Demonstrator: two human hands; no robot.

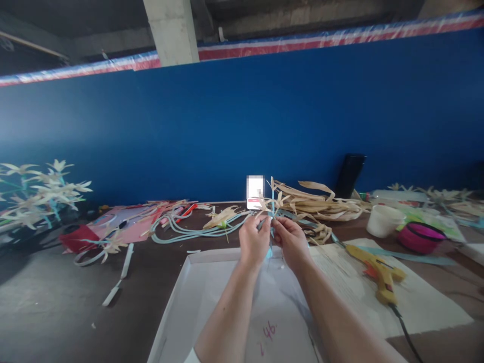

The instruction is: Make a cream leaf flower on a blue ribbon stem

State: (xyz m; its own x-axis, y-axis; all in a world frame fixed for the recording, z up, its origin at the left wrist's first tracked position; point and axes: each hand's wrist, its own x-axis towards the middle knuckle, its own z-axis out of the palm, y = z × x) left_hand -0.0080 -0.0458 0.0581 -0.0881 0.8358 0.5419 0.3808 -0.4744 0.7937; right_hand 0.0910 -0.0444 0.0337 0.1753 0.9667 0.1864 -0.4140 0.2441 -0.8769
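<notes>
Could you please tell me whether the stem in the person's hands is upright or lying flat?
Upright: the stem rises above the left hand and right hand, its tip pointing up.

A handicraft workshop, its worktop [60, 307] running along a blue partition [242, 116].
A yellow glue gun [387, 290] is lying on paper [423, 310], dried husks [321, 205] are lying heaped behind, pale artificial flowers [28, 214] are standing leftward, and a bare concrete pillar [172, 33] is rising beyond the partition.
</notes>
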